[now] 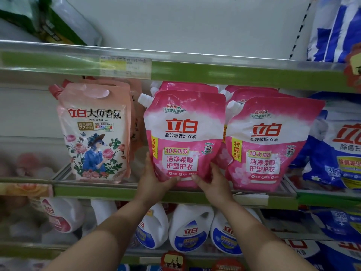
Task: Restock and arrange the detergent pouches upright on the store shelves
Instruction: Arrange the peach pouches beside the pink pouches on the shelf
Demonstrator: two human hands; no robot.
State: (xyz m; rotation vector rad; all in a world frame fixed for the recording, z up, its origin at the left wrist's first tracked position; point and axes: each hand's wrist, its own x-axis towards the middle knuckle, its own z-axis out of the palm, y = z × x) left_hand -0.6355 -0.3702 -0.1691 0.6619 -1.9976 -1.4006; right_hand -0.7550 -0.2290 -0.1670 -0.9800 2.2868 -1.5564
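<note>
Both hands, left point(154, 178) and right point(210, 181), grip the base of the pink pouch point(184, 133) at frame centre, seating it upright on the shelf point(117, 189). Next, probably, square it beside its neighbour point(267, 141), then release.

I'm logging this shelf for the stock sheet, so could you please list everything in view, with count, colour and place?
held pouch: one, pink and white, middle shelf centre, front of its row, upright
pink pouches: a second row to its right, at least three deep; more behind the held one
peach pouches: front one with rose print, more behind, middle shelf left
blue bags: blue and white, middle shelf right; more above and below
white jugs: several, blue or pink labels, lower shelf
green pack: top shelf left, blurred
price label: one, on the upper shelf's green edge
left hand: grips the held pouch's lower left
right hand: grips its lower right
</note>
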